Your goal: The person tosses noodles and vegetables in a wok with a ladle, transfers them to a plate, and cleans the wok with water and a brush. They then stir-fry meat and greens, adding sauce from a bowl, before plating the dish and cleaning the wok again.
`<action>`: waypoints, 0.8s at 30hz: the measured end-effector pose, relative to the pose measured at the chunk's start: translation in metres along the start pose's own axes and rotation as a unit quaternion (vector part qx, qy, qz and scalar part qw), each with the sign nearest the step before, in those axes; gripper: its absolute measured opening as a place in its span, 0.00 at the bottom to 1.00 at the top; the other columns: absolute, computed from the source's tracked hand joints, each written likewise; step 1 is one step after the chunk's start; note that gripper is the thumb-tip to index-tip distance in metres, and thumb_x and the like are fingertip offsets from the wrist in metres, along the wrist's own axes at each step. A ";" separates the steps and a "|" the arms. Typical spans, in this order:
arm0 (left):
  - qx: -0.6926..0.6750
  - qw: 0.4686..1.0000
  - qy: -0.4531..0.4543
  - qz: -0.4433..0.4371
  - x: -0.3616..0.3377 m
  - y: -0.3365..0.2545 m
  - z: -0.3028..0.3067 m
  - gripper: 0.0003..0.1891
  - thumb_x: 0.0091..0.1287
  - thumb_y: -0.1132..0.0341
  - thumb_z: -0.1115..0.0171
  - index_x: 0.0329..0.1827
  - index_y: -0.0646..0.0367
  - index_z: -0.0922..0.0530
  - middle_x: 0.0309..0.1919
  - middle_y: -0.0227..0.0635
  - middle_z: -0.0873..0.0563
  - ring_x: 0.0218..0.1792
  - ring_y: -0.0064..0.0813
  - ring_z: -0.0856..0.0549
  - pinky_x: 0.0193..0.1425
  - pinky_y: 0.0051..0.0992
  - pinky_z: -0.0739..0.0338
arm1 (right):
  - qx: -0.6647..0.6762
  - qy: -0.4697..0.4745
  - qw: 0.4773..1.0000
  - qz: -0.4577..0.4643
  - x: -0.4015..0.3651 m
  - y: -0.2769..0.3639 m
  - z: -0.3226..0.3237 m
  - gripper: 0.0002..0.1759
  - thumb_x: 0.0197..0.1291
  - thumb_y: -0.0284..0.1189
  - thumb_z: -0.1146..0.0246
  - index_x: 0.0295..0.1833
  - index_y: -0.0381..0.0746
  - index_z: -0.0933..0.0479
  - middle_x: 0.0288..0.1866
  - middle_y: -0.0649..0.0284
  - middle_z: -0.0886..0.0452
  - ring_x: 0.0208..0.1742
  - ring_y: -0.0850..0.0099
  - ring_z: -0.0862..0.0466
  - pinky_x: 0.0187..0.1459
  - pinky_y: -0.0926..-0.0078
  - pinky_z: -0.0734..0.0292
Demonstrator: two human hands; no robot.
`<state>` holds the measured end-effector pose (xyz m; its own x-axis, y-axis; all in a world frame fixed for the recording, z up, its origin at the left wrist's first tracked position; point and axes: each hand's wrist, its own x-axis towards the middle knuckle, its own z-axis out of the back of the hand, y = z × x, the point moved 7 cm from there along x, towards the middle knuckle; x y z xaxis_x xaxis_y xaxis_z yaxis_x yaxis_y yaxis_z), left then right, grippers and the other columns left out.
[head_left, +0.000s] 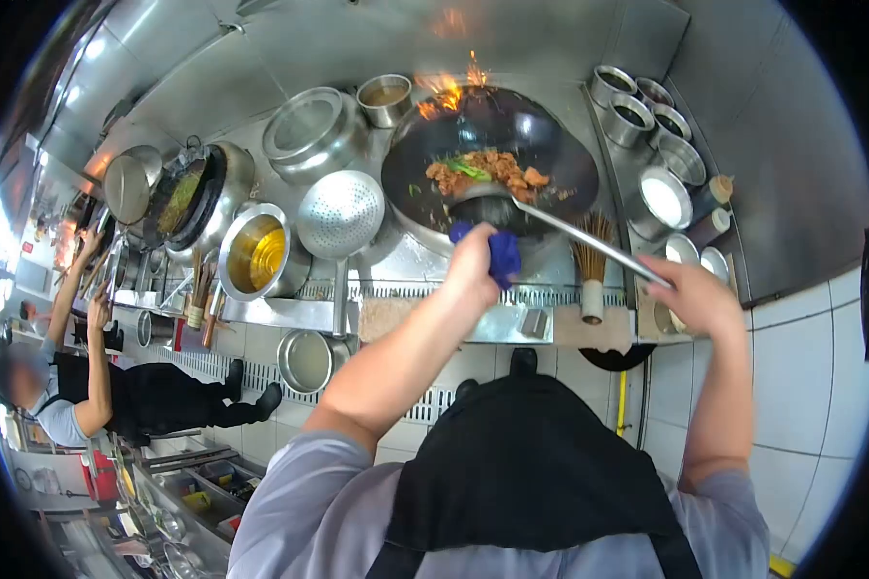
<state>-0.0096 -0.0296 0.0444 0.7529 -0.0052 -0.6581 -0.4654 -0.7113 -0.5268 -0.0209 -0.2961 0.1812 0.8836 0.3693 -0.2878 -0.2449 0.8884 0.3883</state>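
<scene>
My left hand [473, 265] is closed on a bunched blue cloth [504, 257] at the near rim of a large dark wok [560, 154]. Whether it also grips the wok's handle is hidden. Wrapped round the end of a long metal handle is my right hand [697, 297]; the handle belongs to a ladle [589, 237]. The ladle's bowl lies inside the wok, against browned pieces of food [497, 166] mixed with some green vegetable. Flames [444, 92] rise at the wok's far left rim.
Left of the wok are a perforated strainer [341, 214], a pot of yellow oil [266, 256] and a lidded pot [311, 130]. A bamboo brush [593, 280] stands near the ladle handle. Seasoning containers [664, 196] line the right side. Another person [116, 386] works at the far left.
</scene>
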 end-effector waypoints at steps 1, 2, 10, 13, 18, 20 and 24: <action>-0.020 1.000 0.014 -0.001 0.028 0.003 0.010 0.06 0.62 0.61 0.46 0.33 0.53 0.27 0.23 0.31 0.22 0.22 0.29 0.23 0.23 0.30 0.31 | -0.027 -0.019 0.999 -0.017 0.018 0.004 -0.007 0.26 0.62 0.34 0.40 0.67 0.51 0.31 0.47 0.51 0.18 0.47 0.55 0.18 0.49 0.63 0.25; -0.017 0.999 0.014 -0.025 0.039 0.007 0.019 0.06 0.61 0.62 0.46 0.34 0.53 0.27 0.22 0.31 0.22 0.22 0.29 0.23 0.23 0.31 0.30 | -0.046 -0.031 0.998 -0.039 0.038 0.001 -0.019 0.26 0.64 0.36 0.42 0.68 0.53 0.33 0.45 0.51 0.18 0.45 0.55 0.18 0.47 0.60 0.24; 0.034 0.996 -0.031 -0.079 0.054 0.028 0.061 0.06 0.55 0.70 0.44 0.35 0.59 0.26 0.25 0.32 0.23 0.24 0.28 0.22 0.26 0.29 0.28 | -0.095 -0.164 0.981 -0.051 0.026 0.021 -0.029 0.28 0.60 0.37 0.39 0.67 0.60 0.32 0.30 0.49 0.19 0.34 0.50 0.18 0.38 0.52 0.24; 0.036 0.998 -0.014 -0.047 0.054 -0.011 0.033 0.11 0.59 0.57 0.42 0.32 0.57 0.26 0.24 0.34 0.22 0.24 0.31 0.21 0.25 0.33 0.25 | -0.088 -0.116 0.987 -0.068 -0.001 0.018 -0.028 0.28 0.59 0.37 0.38 0.66 0.61 0.31 0.30 0.50 0.19 0.34 0.50 0.18 0.38 0.54 0.24; -0.012 0.994 -0.002 0.107 0.120 -0.008 0.036 0.10 0.63 0.61 0.46 0.42 0.56 0.29 0.31 0.38 0.22 0.27 0.33 0.21 0.21 0.30 0.25 | -0.132 -0.061 0.987 -0.075 -0.004 0.006 -0.033 0.27 0.58 0.37 0.37 0.65 0.56 0.29 0.31 0.50 0.19 0.34 0.51 0.18 0.39 0.56 0.25; -0.033 0.999 -0.004 0.032 0.099 0.010 0.030 0.10 0.62 0.66 0.49 0.46 0.54 0.32 0.31 0.37 0.22 0.25 0.30 0.24 0.16 0.26 0.33 | -0.105 -0.056 0.992 -0.047 -0.023 0.009 -0.020 0.27 0.58 0.36 0.38 0.65 0.55 0.29 0.31 0.50 0.19 0.34 0.52 0.18 0.39 0.57 0.25; -0.046 0.998 0.023 0.021 -0.010 0.013 -0.004 0.05 0.64 0.67 0.51 0.41 0.53 0.32 0.29 0.35 0.24 0.23 0.29 0.25 0.16 0.26 0.37 | -0.075 -0.006 0.997 -0.018 -0.027 0.016 0.009 0.26 0.60 0.33 0.40 0.65 0.52 0.29 0.32 0.50 0.19 0.35 0.54 0.18 0.40 0.60 0.25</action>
<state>-0.0214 -0.0416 0.0455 0.7555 -0.0668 -0.6517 -0.4534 -0.7714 -0.4466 -0.0451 -0.2943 0.2026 0.8978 0.3333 -0.2878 -0.2684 0.9323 0.2423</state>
